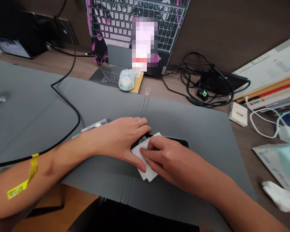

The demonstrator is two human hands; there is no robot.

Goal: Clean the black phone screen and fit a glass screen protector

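Grey desk mat (195, 119) spans the desk; laptop (111, 24) stands upright behind it, keyboard facing the camera. Left hand (123, 135) lies palm-down at the left end of a dark flat device, thumb out from fingers; can't tell if gripping. Right hand (169, 154) pinches a wipe over the device. Dark device (183, 141) lies on mat, mostly hidden. White wipe (151, 174), folded, between hands. Patterned mouse (127, 80) beyond, small clear cup (147, 91) near it.

"OFFICE" on white folder (263, 71); print on yellow tag (16, 190), badge (163, 70) on laptop (118, 55) unreadable.
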